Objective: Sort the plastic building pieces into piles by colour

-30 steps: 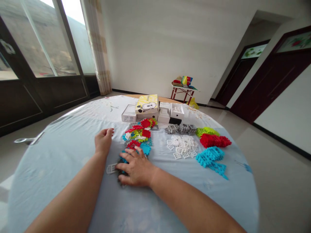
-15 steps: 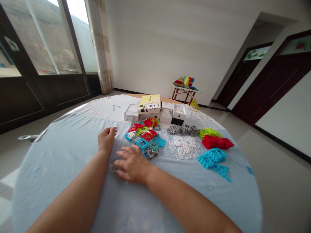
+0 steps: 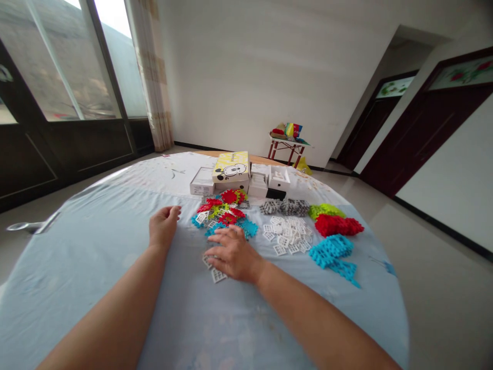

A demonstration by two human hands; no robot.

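My right hand (image 3: 235,255) lies palm down with its fingers apart, touching small white lattice window pieces (image 3: 219,275) on the tablecloth. Just beyond its fingertips is a mixed heap of red, blue, green, grey and white plastic building pieces (image 3: 228,219). My left hand (image 3: 164,226) is closed, resting to the left of that heap. What its curled fingers hold, if anything, is hidden. To the right lies a pile of white window pieces (image 3: 289,234).
Sorted grey (image 3: 295,207), green (image 3: 325,210), red (image 3: 338,225) and blue pieces (image 3: 332,251) lie at the right. Behind the heap stand a yellow box (image 3: 231,167) and several white boxes (image 3: 202,181). A round table (image 3: 96,236) with a pale blue cloth carries everything.
My right hand has moved to the right, and the white window pieces under its fingers have moved with it. My left hand stays closed in about the same place. The view has shifted slightly.
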